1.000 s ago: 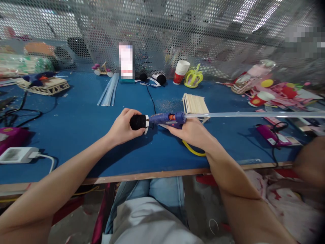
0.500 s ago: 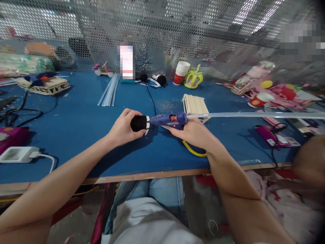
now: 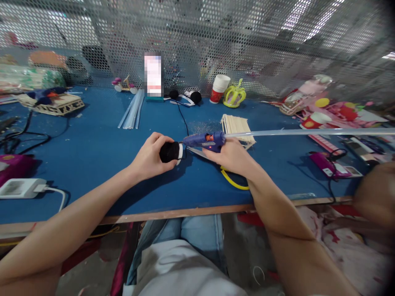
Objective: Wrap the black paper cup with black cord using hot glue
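Observation:
My left hand (image 3: 149, 157) grips a black fuzzy ball with a white ring (image 3: 170, 151) just above the blue table (image 3: 98, 144). My right hand (image 3: 230, 157) holds a blue glue gun (image 3: 205, 140), whose nozzle points left and meets the ball. A long clear glue stick (image 3: 308, 132) juts from the back of the gun toward the right edge of the view. A stack of wooden craft sticks (image 3: 237, 125) lies just behind my right hand. A yellow loop (image 3: 232, 181) lies on the table under my right wrist.
Clear glue sticks (image 3: 132, 110), a paper cup (image 3: 219, 87) and a yellow crown (image 3: 235, 95) stand toward the back by the mesh wall. A wooden model (image 3: 52, 102), cables and a white power strip (image 3: 23, 187) sit left. A pink tool (image 3: 327, 161) and craft clutter lie right. Another person's arm (image 3: 375, 197) is at the right edge.
The glue gun's rear and the glue stick have risen slightly, tilting the nozzle down onto the ball. Both hands stay nearly in place.

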Motion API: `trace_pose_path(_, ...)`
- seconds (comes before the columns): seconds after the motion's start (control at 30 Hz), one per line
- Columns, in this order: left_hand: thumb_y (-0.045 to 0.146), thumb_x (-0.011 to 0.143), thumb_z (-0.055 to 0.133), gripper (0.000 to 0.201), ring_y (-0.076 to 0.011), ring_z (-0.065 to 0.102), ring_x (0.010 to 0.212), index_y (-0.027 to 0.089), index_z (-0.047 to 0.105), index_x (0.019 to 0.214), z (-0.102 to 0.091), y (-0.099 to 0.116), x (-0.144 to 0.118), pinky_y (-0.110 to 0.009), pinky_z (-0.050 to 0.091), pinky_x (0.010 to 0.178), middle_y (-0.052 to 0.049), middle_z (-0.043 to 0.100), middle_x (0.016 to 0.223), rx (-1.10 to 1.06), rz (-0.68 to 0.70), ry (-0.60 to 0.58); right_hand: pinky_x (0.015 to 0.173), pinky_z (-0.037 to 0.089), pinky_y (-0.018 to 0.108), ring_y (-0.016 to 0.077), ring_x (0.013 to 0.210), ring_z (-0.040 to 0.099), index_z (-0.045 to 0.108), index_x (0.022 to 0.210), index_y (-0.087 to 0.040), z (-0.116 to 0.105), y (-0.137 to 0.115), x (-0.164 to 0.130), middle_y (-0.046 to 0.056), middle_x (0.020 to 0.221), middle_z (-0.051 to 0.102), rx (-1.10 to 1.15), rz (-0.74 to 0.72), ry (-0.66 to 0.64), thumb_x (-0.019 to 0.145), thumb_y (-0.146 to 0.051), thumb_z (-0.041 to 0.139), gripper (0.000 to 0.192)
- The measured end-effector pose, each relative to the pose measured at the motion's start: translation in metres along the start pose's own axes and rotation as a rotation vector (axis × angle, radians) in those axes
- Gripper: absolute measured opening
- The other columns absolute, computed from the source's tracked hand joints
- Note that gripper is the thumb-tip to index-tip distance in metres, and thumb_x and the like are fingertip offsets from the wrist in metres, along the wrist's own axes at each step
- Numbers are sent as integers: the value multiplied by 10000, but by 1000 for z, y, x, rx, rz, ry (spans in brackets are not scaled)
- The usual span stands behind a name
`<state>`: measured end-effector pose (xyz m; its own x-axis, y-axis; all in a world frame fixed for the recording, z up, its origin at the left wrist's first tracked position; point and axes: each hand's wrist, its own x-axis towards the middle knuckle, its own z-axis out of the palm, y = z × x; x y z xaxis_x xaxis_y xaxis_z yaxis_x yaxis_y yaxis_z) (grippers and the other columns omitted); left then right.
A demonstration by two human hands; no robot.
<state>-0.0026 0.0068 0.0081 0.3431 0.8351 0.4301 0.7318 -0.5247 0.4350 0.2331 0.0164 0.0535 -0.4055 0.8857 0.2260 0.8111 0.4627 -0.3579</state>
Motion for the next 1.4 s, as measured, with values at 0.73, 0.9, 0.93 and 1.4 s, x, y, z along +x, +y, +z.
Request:
trace_pose_path(0.73,314,665,636,429,-211,520,960,195,499,1054,0,0,0,-349,462,854,-71,500,1029,5,-2,-10,566,397,275,173,638,574,587,689,-174,-1,8,-2,41,657,613,79,-9,89,767,-379,558,221)
trace_pose_path(0.9,318,662,638,435,-211,516,961,192,499,1055,0,0,0,-350,459,864,-73,500,1026,10,9,-4,580,404,281,171,634,567,566,647,-175,5,6,4,36,637,601,83,17,50,769,-372,546,233)
trace_pose_path(0.93,316,661,638,436,-211,516,964,195,498,1056,0,0,0,-352,458,867,-72,500,1027,11,9,-6,588,407,281,168,636,567,569,648,-175,5,5,4,33,636,601,91,18,48,768,-363,546,224)
trace_pose_path(1.4,331,660,646,443,-214,527,955,196,508,1059,-1,-5,3,-356,467,840,-66,517,1014,-18,-41,-19,627,431,284,163,630,572,604,694,-178,-3,0,-3,18,651,619,79,-37,1,775,-325,547,178)
